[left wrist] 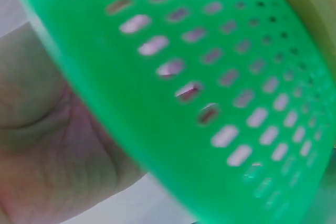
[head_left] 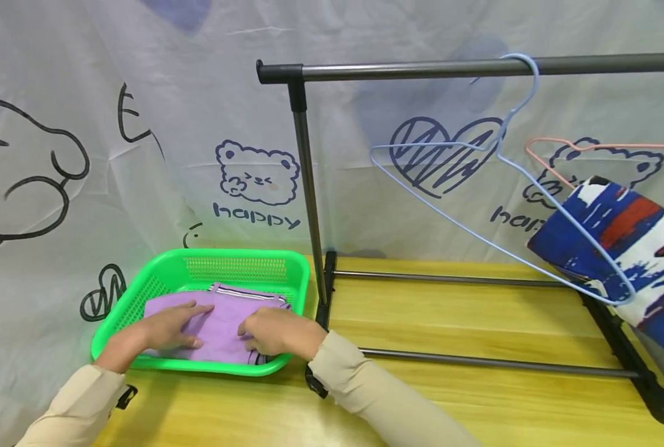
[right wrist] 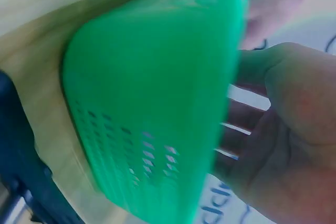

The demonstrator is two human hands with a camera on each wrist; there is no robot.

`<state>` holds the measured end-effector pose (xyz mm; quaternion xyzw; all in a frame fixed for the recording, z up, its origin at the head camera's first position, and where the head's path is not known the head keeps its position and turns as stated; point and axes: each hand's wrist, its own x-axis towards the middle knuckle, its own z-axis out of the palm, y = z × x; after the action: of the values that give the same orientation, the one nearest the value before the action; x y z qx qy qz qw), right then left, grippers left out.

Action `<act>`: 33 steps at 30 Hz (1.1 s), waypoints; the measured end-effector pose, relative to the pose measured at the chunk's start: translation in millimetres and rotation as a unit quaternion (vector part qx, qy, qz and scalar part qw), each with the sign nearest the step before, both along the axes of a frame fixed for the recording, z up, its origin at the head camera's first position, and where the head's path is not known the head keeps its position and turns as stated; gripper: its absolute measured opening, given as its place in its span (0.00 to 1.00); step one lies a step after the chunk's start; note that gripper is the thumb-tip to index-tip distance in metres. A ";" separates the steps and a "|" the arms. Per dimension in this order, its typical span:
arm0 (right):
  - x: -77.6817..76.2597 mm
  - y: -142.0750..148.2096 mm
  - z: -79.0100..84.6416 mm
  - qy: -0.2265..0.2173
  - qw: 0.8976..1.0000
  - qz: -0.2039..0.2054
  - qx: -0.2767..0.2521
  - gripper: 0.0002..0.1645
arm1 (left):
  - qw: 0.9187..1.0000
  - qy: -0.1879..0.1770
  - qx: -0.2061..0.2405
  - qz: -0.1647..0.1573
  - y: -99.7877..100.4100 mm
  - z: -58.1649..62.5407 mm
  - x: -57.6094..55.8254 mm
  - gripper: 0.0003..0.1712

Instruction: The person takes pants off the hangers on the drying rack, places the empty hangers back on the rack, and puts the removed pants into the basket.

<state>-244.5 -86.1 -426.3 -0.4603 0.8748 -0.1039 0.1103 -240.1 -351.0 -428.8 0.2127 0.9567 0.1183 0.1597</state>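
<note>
The left hand (head_left: 177, 326) lies spread, fingers extended and thumb apart, on the left half of a folded purple cloth (head_left: 220, 320); the right hand (head_left: 276, 329) has its fingers loosely bent with gaps between them, reaching down onto the cloth's right half, and nothing shows pinched in either. In the right wrist view the rim hides the fingertips. The cloth lies flat between and beneath the hands, its long axis running left to right, roughly along the basket's length; a black-and-white striped trim (head_left: 248, 293) edges its far right side, slanting slightly nearer towards the right. All of it sits inside a green basket (head_left: 242, 253) with perforated walls, set lengthwise across the wooden surface (head_left: 454, 320). Just beside the basket's right end stands the dark post (head_left: 309, 186) of a rack, and the right forearm reaches in past its foot. From the top bar (head_left: 399, 71) hangs a bare blue hanger (head_left: 499, 144); farther right, a blue, white and red garment (head_left: 625, 242) overlaps a pink hanger (head_left: 633, 146). A pale curtain (head_left: 197, 81) printed with bears and hearts covers the back and left.
</note>
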 end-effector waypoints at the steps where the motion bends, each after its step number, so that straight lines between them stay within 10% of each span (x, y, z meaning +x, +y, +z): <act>1: 0.8 2.6 2.4 0.008 1.000 0.000 -0.007 0.18 | 1.000 0.004 0.003 -0.003 1.1 1.3 -0.3 0.44; 13: 16.6 56.7 36.3 0.075 0.994 0.019 -0.081 0.17 | 0.986 0.140 0.091 -0.024 31.2 27.1 1.9 0.25; 25: 35.1 120.4 61.7 0.162 0.961 -0.015 -0.224 0.18 | 0.926 0.323 0.192 -0.027 84.5 62.8 8.5 0.22; 33: 51.5 153.8 73.5 0.206 0.933 -0.038 -0.291 0.20 | 0.894 0.373 0.244 -0.030 121.1 74.1 22.1 0.23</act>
<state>-193.0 67.8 -352.8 -0.4501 0.8264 -0.2609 -0.2154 -218.0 -229.9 -354.7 0.3019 0.8801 0.2552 -0.2629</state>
